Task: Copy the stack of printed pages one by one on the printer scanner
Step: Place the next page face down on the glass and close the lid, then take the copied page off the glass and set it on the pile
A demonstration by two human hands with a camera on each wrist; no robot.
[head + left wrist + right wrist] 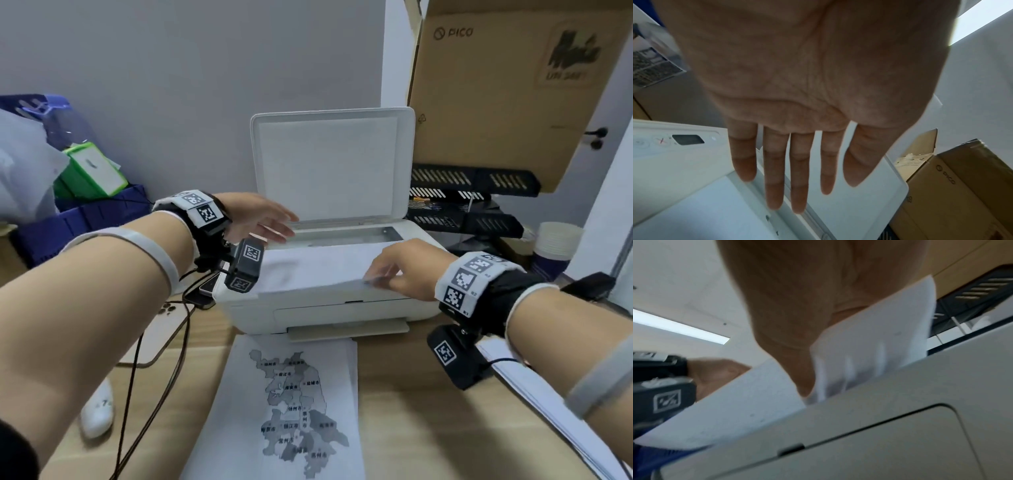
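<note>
- On the printer [318, 308], lid [330, 164] raised: blank-side-up sheet [315, 270] over the scanner glass [346, 234].
- Right hand [407, 270]: palm down, fingers pinching the sheet's near right edge.
- Left hand [255, 219]: flat above the glass, fingers straight, spread, holding nothing.
- Worktop [404, 404]: map page [291, 404] before the printer; paper stack [555, 404] under the right forearm.

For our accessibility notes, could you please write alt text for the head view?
A right hand pinches a sheet over an open scanner; the left hand hovers open beside it. A printed map lies on the desk.
</note>
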